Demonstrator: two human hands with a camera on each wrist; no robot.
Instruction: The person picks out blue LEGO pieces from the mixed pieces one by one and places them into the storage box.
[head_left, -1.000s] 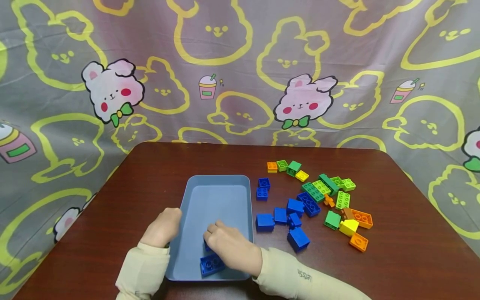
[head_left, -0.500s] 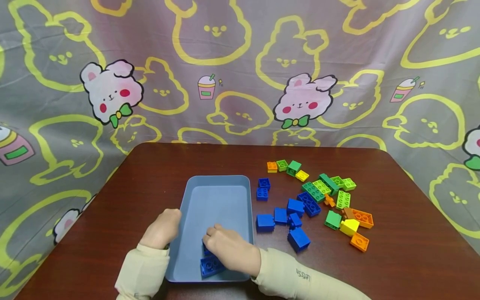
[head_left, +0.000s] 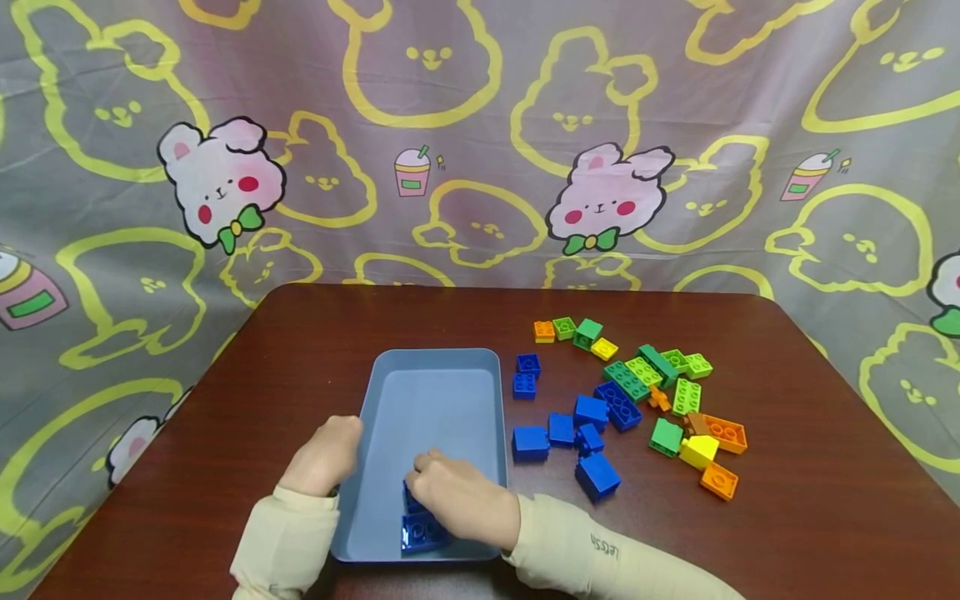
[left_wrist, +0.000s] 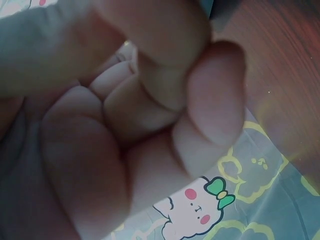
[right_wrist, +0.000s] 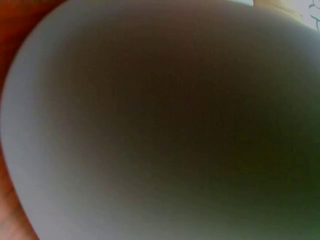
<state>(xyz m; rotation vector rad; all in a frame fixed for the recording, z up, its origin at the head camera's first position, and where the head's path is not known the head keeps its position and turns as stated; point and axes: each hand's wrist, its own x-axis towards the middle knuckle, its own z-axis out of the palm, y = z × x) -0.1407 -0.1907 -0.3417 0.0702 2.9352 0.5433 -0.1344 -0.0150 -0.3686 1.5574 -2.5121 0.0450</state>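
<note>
In the head view a blue-grey tray (head_left: 435, 392) lies on the table. My right hand (head_left: 465, 500) is inside its near half, fingers curled down on a blue toy brick (head_left: 412, 500) that is mostly hidden under them. Just in front of it, a second blue brick (head_left: 422, 533) lies on the tray floor, partly covered by the hand. My left hand (head_left: 324, 454) is at the tray's left edge. The left wrist view shows its fingers (left_wrist: 150, 100) curled with nothing visible between them. A blurred pale surface fills the right wrist view.
Right of the tray lie several loose blue bricks (head_left: 597, 477). Farther right are green bricks (head_left: 627, 382), a yellow brick (head_left: 699, 452) and orange bricks (head_left: 720, 481). A patterned curtain (head_left: 480, 150) hangs behind the brown table (head_left: 330, 333).
The front blue brick in the tray has turned slightly and lies straighter. The brick under my right hand has shifted slightly left. My left hand stays put.
</note>
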